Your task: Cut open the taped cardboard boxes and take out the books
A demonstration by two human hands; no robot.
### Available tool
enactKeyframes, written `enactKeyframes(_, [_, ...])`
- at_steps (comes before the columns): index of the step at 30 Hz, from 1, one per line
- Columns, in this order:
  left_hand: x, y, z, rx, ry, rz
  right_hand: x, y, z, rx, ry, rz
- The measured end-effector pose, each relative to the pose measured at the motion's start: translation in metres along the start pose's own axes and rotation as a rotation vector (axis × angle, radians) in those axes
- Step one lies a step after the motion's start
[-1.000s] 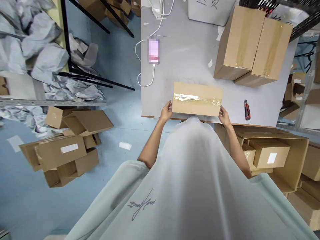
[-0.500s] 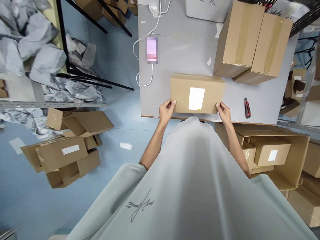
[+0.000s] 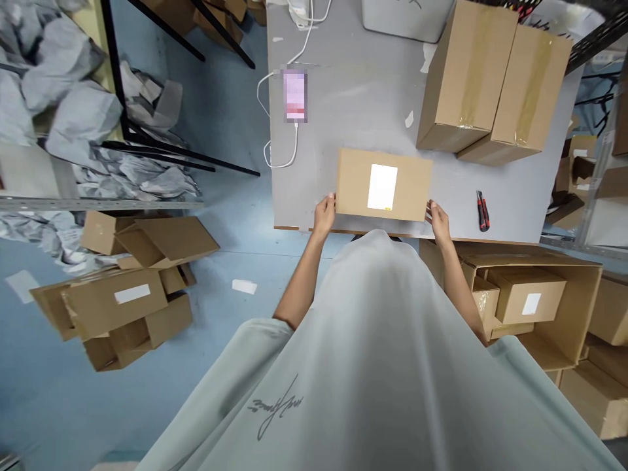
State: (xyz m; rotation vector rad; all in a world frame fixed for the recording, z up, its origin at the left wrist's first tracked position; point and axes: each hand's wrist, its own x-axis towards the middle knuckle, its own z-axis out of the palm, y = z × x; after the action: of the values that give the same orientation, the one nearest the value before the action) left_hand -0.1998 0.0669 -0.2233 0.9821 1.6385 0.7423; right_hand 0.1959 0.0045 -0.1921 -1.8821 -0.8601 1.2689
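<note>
A closed cardboard box [image 3: 353,186] with a white label [image 3: 382,187] on its upper face is at the table's front edge, right before me. My left hand [image 3: 324,212] grips its left end, fingers closed against the side. At the opposite end, my right hand [image 3: 437,218] has its fingers on the lower right corner, holding the box from that side. The underside of the box is hidden. To the right of my right hand lies a red and black box cutter [image 3: 483,211] on the grey table [image 3: 338,98].
Two tall taped boxes [image 3: 471,72] stand at the back right. A phone [image 3: 295,95] with a white cable lies at the left. Below the table's right side is a large open carton [image 3: 564,340] with smaller boxes inside. Emptied cartons [image 3: 118,301] are piled on the floor at left.
The box has tipped so its labelled face lies flatter towards me, and its back side no longer shows. Both hands have shifted from its front corners to its ends.
</note>
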Motion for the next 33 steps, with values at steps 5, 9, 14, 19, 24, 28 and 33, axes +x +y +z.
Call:
enactKeyframes(5, [-0.016, -0.022, 0.01, -0.153, -0.06, -0.191, -0.01, 0.025, 0.007, -0.025, -0.104, 0.095])
enactKeyframes(9, [-0.025, -0.013, 0.014, -0.147, -0.033, -0.221, -0.017, 0.022, 0.021, -0.028, -0.125, 0.019])
enactKeyframes(14, [-0.028, 0.014, 0.011, -0.098, 0.089, -0.232, -0.02, -0.007, 0.017, -0.053, -0.079, -0.08])
enactKeyframes(19, [-0.029, 0.048, -0.001, 0.01, 0.171, 0.136, -0.025, -0.057, 0.004, -0.264, 0.11, -0.229])
enactKeyframes(24, [-0.027, 0.077, -0.011, 0.113, 0.239, 0.298, -0.032, -0.095, 0.0, -0.461, 0.264, -0.218])
enactKeyframes(28, [-0.022, 0.079, -0.009, 0.167, 0.229, 0.175, -0.027, -0.095, 0.005, -0.541, 0.252, -0.137])
enactKeyframes(33, [-0.017, 0.066, -0.004, 0.182, 0.194, 0.064, -0.018, -0.078, 0.01, -0.56, 0.189, -0.076])
